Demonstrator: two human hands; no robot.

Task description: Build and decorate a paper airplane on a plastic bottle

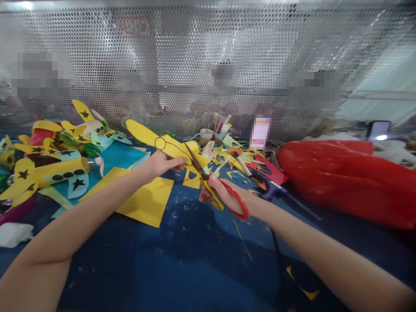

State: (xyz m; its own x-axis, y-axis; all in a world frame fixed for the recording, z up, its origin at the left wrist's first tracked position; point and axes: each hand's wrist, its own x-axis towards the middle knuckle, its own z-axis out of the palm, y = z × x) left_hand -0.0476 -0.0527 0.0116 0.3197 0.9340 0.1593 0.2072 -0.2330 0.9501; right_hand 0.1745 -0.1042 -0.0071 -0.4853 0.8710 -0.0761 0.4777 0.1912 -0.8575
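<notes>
My left hand [164,164] pinches a piece of yellow paper [146,133] marked with a black-outlined propeller shape and a small circle. Part of the outline at its left end is cut free and rounded. My right hand [222,193] is closed around scissors [237,200] with red and yellow handles. The dark blades point up and left, against the right part of the yellow paper. Below my left hand, yellow sheets [146,199] lie on the blue table [182,277].
Paper-and-bottle planes [61,173] with black stars crowd the left. Paper scraps [232,158] lie behind my right hand, beside a dark blue glue gun [269,186]. A red plastic bag [344,182] fills the right. A perforated metal screen [188,56] stands behind.
</notes>
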